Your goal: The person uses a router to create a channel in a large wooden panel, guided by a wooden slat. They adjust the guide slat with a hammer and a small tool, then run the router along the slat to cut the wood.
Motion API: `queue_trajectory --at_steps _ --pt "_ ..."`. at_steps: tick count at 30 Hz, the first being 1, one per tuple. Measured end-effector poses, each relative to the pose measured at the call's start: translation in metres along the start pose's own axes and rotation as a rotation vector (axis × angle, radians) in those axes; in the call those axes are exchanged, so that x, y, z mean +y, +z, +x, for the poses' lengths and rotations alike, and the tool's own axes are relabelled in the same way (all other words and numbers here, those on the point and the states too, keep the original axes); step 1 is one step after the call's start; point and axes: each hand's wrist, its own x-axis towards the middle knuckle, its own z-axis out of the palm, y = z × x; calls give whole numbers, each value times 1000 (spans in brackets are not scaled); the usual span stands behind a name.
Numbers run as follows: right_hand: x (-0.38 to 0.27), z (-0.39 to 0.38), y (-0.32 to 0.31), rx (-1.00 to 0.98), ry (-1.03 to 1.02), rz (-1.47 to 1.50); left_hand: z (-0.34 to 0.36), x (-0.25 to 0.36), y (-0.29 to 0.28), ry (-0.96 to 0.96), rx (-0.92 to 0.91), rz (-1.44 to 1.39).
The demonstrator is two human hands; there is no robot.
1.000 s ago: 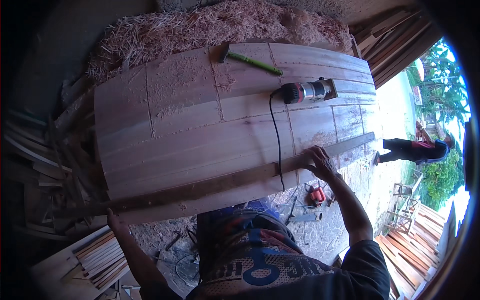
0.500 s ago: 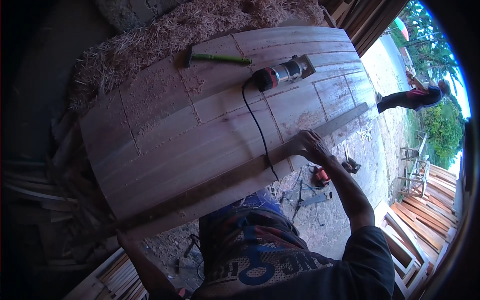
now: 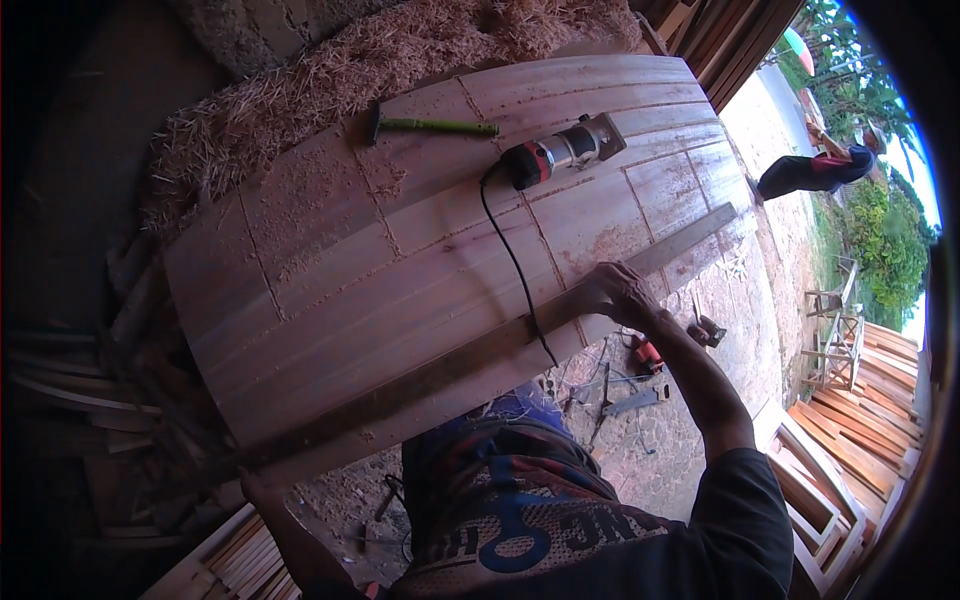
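Observation:
A long, narrow wooden strip [image 3: 420, 390] lies lengthwise along the near side of a broad wooden panel [image 3: 330, 350] with grooves cut into it. Toward the strip's right part, my right hand [image 3: 622, 292] grips it from above, fingers bent over its far side. My left hand [image 3: 258, 490] is by the strip's left end, at the panel's near left corner; its fingers are dark and mostly hidden. On the panel rests a router [image 3: 560, 152] with a black cord [image 3: 508, 240] running over the strip. A green-handled hammer [image 3: 435, 126] lies farther back.
Wood shavings [image 3: 330, 90] are heaped behind the panel. On the ground to the near right are a handsaw [image 3: 636, 400] and a red power tool [image 3: 648, 354]. Stacked boards [image 3: 850, 400] and wooden frames [image 3: 810, 500] stand at right. Another person [image 3: 820, 170] is outside.
My view has shifted slightly. Both hands stay at about the same places along the strip, and the router and hammer lie as before. The person outside has changed posture a little.

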Motion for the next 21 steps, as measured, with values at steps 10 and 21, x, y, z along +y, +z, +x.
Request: queue_trajectory --at_steps 10,21 --pt "-1 -4 -4 29 19 34 -6 -11 15 25 132 63" --pt "-2 0 -16 -80 -29 145 15 -17 -17 126 32 128"
